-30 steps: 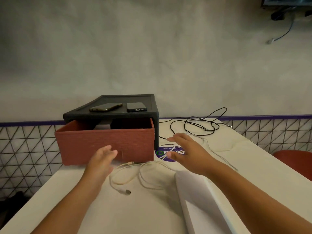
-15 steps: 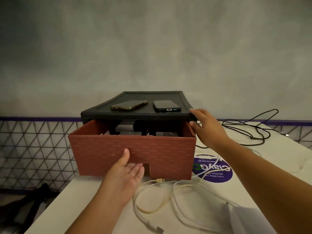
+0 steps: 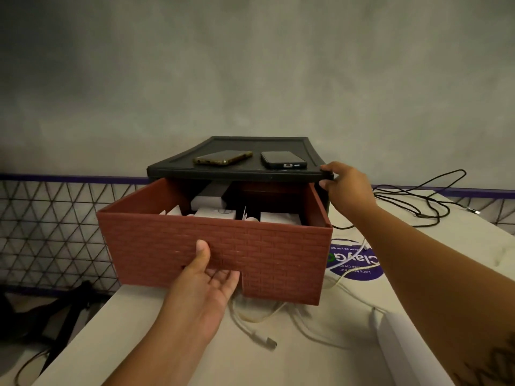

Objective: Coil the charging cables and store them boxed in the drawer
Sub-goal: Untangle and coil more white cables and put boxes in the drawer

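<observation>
Head view: the left hand (image 3: 206,277) now grips the drawer (image 3: 223,252) at the notch in its lower front edge. Its thumb presses on the brick-patterned face and its fingers (image 3: 223,280) are curled up into the cut-out. A second ago this hand hung loose over the surface (image 3: 139,330). The drawer has since slid well out of its black case (image 3: 237,174), further than half a second ago, and small white boxes (image 3: 214,213) show inside it. Two phones (image 3: 282,159) lie on the case top.

The right hand (image 3: 342,188), which earlier floated over the cables, is clamped on the case's front right corner, thumb above and fingers below. It seems to be bracing the case against the pull.

Neither cable is coiled yet. The white cable (image 3: 250,321) lies in loose loops on the surface just below and in front of the drawer, running right across a purple sticker (image 3: 359,263). The black cable (image 3: 418,207) sprawls well to the right, behind the right forearm. A long white box (image 3: 401,346) lies at the near right edge.

As I read it, the storage place is now open and ready. The coiling and boxing remain to be done.
</observation>
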{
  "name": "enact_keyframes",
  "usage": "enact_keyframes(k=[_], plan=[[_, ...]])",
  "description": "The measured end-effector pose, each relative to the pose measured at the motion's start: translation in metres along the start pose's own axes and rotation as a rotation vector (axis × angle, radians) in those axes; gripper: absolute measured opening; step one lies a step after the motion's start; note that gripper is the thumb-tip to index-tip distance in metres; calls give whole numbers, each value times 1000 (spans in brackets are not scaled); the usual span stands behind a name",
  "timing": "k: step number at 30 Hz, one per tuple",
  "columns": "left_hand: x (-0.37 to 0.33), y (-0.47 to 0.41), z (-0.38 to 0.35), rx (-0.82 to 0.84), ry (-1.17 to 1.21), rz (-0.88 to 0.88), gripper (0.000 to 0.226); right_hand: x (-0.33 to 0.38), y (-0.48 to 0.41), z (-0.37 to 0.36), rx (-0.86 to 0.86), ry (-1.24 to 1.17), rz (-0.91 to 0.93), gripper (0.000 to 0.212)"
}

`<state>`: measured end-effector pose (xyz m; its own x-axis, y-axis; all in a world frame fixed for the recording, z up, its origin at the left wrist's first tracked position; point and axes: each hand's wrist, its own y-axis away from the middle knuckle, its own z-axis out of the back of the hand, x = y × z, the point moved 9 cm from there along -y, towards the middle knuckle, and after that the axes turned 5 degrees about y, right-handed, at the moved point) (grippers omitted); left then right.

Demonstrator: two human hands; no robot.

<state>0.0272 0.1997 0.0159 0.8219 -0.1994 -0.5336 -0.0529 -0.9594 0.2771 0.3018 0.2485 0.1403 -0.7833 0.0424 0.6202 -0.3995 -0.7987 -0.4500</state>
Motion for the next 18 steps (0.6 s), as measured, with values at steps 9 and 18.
enact_keyframes(k=[9,18], plan=[[-9,62,36,3,-5,-20,25,8,6,4,-7,15,-46,35],[-10,107,70,21,45,-48,31,18,11,6,11,125,-50,36]])
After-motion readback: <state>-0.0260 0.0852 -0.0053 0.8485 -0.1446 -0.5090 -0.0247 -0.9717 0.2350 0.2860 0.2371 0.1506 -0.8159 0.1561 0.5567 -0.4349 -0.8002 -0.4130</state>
